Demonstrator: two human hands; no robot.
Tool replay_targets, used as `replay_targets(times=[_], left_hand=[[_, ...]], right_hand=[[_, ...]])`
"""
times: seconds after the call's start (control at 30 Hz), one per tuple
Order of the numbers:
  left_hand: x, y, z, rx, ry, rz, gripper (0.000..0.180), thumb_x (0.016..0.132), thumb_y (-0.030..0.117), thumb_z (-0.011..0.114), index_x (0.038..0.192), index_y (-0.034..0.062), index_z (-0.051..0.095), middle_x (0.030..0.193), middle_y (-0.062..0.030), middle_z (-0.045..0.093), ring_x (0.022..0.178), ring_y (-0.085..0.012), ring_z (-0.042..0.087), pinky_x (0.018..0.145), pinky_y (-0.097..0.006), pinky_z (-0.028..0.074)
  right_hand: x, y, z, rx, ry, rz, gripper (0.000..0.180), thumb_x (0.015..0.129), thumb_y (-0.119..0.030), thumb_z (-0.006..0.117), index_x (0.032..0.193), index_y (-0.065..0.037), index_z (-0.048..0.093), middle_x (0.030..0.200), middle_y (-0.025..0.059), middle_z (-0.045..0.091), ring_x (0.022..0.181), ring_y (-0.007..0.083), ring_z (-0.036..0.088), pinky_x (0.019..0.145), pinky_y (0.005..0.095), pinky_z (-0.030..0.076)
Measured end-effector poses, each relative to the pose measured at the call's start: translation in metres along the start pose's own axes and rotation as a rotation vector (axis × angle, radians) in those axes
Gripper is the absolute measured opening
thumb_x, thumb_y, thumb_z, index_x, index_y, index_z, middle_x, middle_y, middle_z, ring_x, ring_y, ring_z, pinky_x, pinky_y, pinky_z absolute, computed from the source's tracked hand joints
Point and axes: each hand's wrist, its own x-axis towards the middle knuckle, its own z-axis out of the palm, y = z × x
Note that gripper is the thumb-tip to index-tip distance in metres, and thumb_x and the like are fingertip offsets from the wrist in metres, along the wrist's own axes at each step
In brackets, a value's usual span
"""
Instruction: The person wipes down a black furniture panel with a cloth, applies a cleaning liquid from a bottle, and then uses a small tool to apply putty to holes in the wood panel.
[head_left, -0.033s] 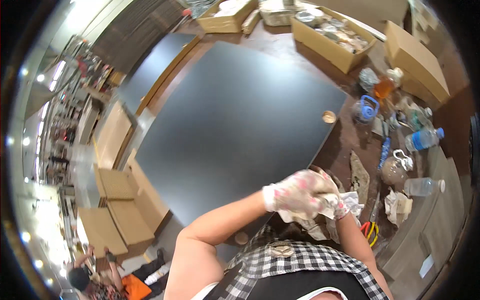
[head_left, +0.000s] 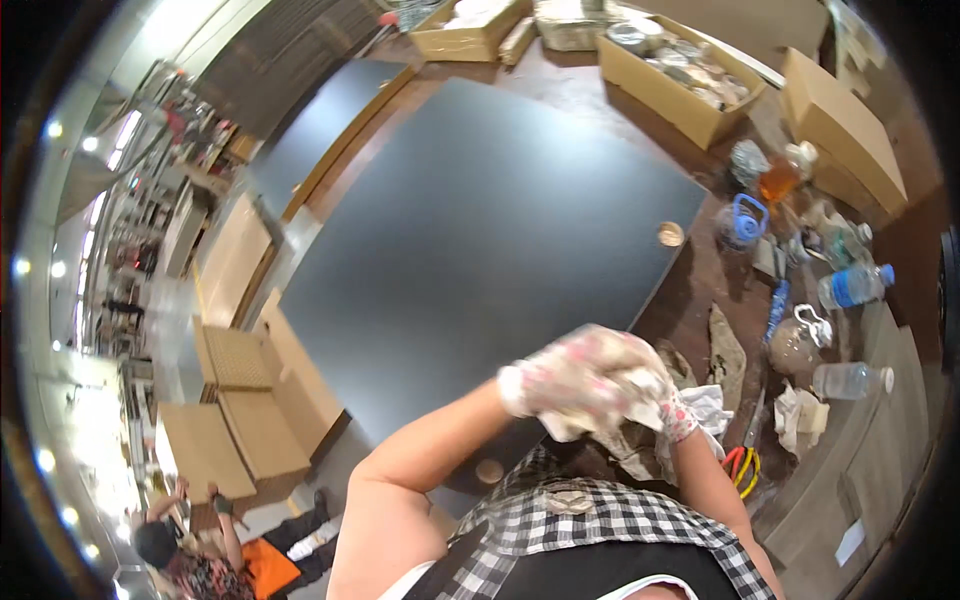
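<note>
My left hand (head_left: 560,385) and my right hand (head_left: 660,400) wear white gloves with a pink flower print. They are pressed together just above the near edge of a large dark tabletop (head_left: 470,240). A crumpled pale cloth (head_left: 565,428) shows between and below the gloves, gripped by both hands. More white cloth (head_left: 705,405) lies right beside my right wrist. My bare forearms come up from below over a checked apron.
A small round wooden disc (head_left: 670,234) lies on the table's right edge. To the right are plastic bottles (head_left: 850,285), a glass jar (head_left: 795,345), a blue holder (head_left: 745,222) and orange-handled pliers (head_left: 740,462). Cardboard boxes (head_left: 680,75) stand behind. Another person (head_left: 190,560) crouches lower left.
</note>
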Motion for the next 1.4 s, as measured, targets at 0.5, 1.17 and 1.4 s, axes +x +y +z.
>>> replay_targets(times=[0.5,1.17,1.4], left_hand=[[-0.314,-0.219,0.112,-0.273,1.336,-0.323,0.038,0.095,0.028,0.042,0.125,0.0067,0.049,0.123,-0.008,0.055,0.113,-0.0241,0.051,0.099,-0.038,0.041],[-0.288,-0.223,0.034,-1.189,1.275,-0.195,0.045,0.096,0.034,0.038,0.132,0.0078,0.044,0.127,-0.0097,0.053,0.117,-0.0263,0.048,0.097,-0.04,0.042],[-0.27,-0.238,-0.043,-1.061,1.31,-0.12,0.045,0.096,0.036,0.038,0.131,0.0074,0.045,0.127,-0.0101,0.053,0.117,-0.0264,0.048,0.097,-0.04,0.042]], right_hand=[[0.041,0.112,0.034,-0.208,0.28,-0.271,0.031,0.098,-0.022,0.044,0.127,-0.01,0.048,0.114,0.0026,0.056,0.083,0.0095,0.059,0.063,0.0272,0.054],[0.083,-0.009,0.091,-0.769,0.41,-0.378,0.073,0.07,-0.01,0.06,0.128,0.023,0.029,0.077,0.0313,0.059,0.072,0.041,0.062,0.06,0.044,0.05],[0.155,-0.067,0.122,-0.716,0.277,-0.185,0.071,0.078,-0.01,0.057,0.134,0.017,0.023,0.083,0.0294,0.062,0.078,0.037,0.064,0.066,0.0416,0.053]])
